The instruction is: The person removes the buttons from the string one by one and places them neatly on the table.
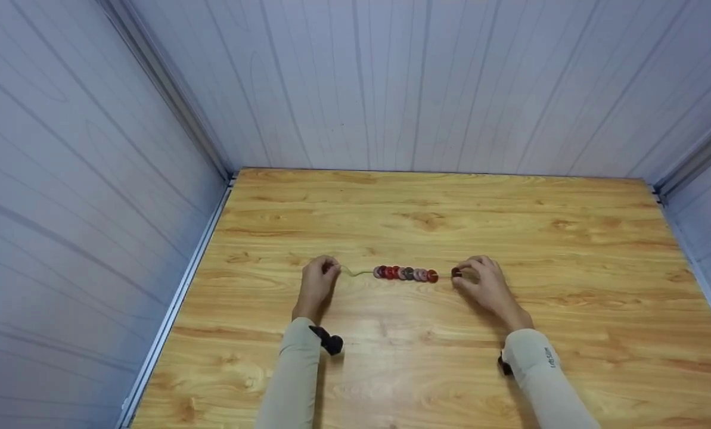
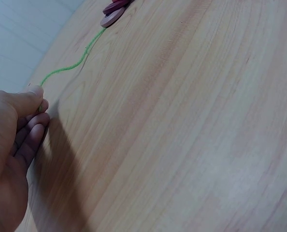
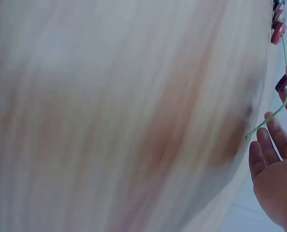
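Observation:
A row of round flat buttons [image 1: 391, 272] in red, pink, grey and dark red lies on the table, threaded on a green string [image 2: 68, 69]. To the left of the row, my left hand [image 1: 316, 283] pinches the string near one end between thumb and fingers. On the other side, my right hand [image 1: 485, 287] pinches a single dark red button [image 3: 281, 83] between thumb and index finger. This button is apart from the row, with the string running to it from the end red button [image 3: 278, 34]. The string's loose tail hangs past the right fingers.
The wood-grain table [image 1: 427, 220] reaches back to a pale panelled wall [image 1: 391, 83]. Another panelled wall [image 1: 93, 179] stands along the left edge, and part of one shows at the right. Both wrists wear small black devices.

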{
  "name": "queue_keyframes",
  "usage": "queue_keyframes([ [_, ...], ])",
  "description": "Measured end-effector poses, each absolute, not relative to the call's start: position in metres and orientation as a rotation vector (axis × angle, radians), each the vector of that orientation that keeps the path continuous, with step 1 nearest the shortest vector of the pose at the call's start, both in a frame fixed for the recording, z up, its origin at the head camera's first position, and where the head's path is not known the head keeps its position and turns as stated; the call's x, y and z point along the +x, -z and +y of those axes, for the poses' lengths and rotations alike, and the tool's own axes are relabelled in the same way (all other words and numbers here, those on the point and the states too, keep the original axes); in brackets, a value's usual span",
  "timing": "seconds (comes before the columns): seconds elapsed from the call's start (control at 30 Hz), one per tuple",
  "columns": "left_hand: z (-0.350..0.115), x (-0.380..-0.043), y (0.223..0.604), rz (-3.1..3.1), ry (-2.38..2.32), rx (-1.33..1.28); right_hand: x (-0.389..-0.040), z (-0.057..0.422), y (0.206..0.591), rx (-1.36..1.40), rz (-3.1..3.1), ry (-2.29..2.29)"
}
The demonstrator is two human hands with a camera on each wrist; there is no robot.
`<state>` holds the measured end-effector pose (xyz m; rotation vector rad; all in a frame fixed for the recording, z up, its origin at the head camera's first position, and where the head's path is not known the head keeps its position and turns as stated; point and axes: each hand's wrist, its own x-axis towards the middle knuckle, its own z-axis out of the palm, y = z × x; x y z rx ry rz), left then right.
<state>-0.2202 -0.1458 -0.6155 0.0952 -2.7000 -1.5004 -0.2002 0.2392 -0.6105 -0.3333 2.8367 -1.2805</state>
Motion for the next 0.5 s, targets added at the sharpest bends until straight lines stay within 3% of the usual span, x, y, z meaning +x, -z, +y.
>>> queue_keyframes([
  [0.5,-0.144,-0.219,0.614,-2.719,1.474,0.089,-0.2,0.254,0.608,-0.273,2.827,1.285],
])
